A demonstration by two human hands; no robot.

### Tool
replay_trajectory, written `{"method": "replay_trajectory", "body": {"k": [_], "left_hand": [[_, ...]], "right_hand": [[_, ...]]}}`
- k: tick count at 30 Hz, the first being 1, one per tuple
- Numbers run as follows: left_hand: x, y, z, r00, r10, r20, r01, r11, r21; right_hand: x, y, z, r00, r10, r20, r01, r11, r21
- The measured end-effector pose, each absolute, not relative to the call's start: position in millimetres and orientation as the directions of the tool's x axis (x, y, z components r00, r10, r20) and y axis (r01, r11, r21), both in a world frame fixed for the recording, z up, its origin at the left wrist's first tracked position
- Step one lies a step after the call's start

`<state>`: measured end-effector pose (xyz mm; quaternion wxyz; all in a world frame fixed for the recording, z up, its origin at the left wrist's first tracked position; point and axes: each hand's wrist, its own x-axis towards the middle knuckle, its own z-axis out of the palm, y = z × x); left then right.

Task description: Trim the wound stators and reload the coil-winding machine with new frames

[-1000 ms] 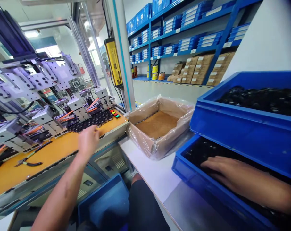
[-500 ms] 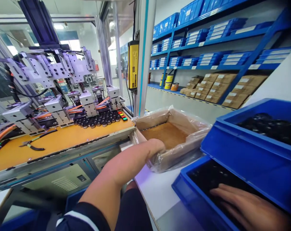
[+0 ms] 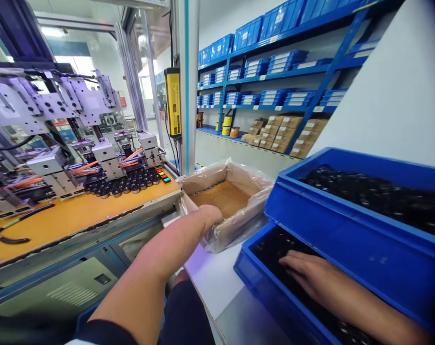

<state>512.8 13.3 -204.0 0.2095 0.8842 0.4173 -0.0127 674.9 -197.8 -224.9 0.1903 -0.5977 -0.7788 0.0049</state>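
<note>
My left hand (image 3: 211, 213) reaches over the near wall of a cardboard box (image 3: 235, 218) lined with clear plastic. Its fingers are hidden, so what they hold does not show. Inside that box, a brown sheet (image 3: 223, 195) covers much of the bottom, and a row of small dark parts (image 3: 206, 189) runs along the far left wall. My right hand (image 3: 307, 273) is in the lower blue bin (image 3: 255, 278), fingers stretched out over small black parts (image 3: 275, 247). Nothing is visibly gripped in it.
An upper blue bin (image 3: 332, 225) filled with black parts (image 3: 379, 196) overhangs the lower one. On the left, an orange machine bench (image 3: 91, 213) carries round black pieces (image 3: 131, 183), coloured buttons (image 3: 163, 175) and pliers (image 3: 12, 230). Blue shelving (image 3: 268, 79) stands behind.
The view has swung to the right. My right hand has moved farther into the lower bin, with more of its forearm showing. My left hand stays at the box wall.
</note>
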Motion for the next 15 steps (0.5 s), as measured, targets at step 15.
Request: {"method": "replay_trajectory", "body": {"k": [15], "left_hand": [[395.2,-82.9,-149.5,0.698,0.674,0.240,0.285,-0.570,0.771]], "right_hand": [[668.6,-192.2,-215.3,-0.143,0.897,0.418,0.943,0.252,-0.218]]}}
